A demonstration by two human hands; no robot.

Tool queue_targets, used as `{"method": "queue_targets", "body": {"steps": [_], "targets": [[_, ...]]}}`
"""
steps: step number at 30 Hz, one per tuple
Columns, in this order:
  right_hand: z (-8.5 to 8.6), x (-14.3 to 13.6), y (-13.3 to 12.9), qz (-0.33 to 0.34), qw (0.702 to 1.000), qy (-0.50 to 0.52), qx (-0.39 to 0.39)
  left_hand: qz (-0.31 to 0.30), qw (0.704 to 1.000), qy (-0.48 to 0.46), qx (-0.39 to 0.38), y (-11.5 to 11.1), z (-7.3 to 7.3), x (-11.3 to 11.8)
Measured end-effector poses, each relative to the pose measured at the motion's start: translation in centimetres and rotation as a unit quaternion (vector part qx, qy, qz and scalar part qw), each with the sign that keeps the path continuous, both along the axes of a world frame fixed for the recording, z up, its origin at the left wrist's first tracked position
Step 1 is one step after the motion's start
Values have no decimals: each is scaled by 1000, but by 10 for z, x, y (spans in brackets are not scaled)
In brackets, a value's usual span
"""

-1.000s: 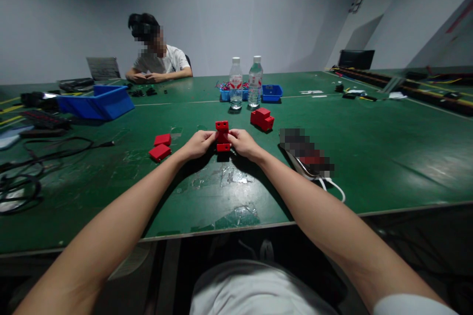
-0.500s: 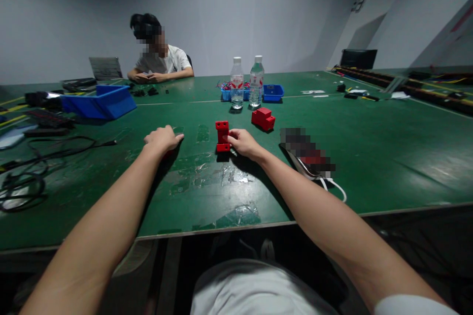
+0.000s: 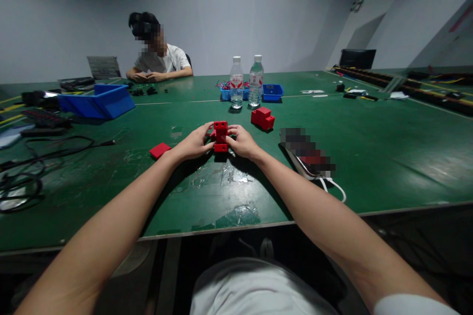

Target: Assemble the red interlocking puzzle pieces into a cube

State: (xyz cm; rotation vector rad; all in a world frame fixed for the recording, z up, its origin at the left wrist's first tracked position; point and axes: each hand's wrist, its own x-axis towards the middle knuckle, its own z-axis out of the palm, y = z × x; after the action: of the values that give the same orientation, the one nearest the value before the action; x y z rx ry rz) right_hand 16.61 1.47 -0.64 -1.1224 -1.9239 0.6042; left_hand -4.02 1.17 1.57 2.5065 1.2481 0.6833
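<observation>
A red I-shaped block (image 3: 220,137) with round holes in its ends stands upright on the green table in front of me. My right hand (image 3: 242,141) grips it from the right, thumb and fingers closed on its side. From the left my left hand (image 3: 197,141) reaches up to the same block. Between its curled fingers and thumb shows a small red piece (image 3: 213,133), mostly hidden and close against the block. A flat red square piece (image 3: 160,150) lies beside my left wrist. Further right and back rests a stepped red block (image 3: 263,118).
Two water bottles (image 3: 236,83) stand behind the blocks by small blue bins (image 3: 272,92). A larger blue bin (image 3: 98,102) and black cables (image 3: 70,145) lie left. On the right is a phone (image 3: 305,155) with a white cable. A person (image 3: 160,61) sits across the table.
My left hand has moved right from the flat red piece to the upright block, uncovering that flat piece. A small red piece now shows in its fingers. My right hand keeps its hold.
</observation>
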Motion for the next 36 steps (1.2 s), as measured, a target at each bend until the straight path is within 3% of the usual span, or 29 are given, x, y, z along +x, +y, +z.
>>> {"method": "queue_targets", "body": {"steps": [3, 10, 18, 24, 30, 33, 36], "targets": [[0, 1, 1, 10, 1000, -11, 3, -60, 996, -67, -20, -4, 0, 6], [2, 1, -2, 56, 998, -22, -20, -136, 984, -96, -69, -12, 6, 5], [8, 3, -7, 3, 995, -101, -16, -56, 995, -80, 3, -3, -7, 9], [3, 4, -6, -77, 993, -92, 9, -35, 998, -47, 6, -4, -4, 6], [-3, 9, -3, -99, 990, -103, -19, -31, 998, -47, -6, -6, -2, 8], [-2, 8, 0, -112, 991, -66, -24, -31, 998, -47, -5, -7, -1, 8], [0, 7, 3, -135, 988, 51, -59, -32, 998, -46, 1, -6, -2, 8]]}}
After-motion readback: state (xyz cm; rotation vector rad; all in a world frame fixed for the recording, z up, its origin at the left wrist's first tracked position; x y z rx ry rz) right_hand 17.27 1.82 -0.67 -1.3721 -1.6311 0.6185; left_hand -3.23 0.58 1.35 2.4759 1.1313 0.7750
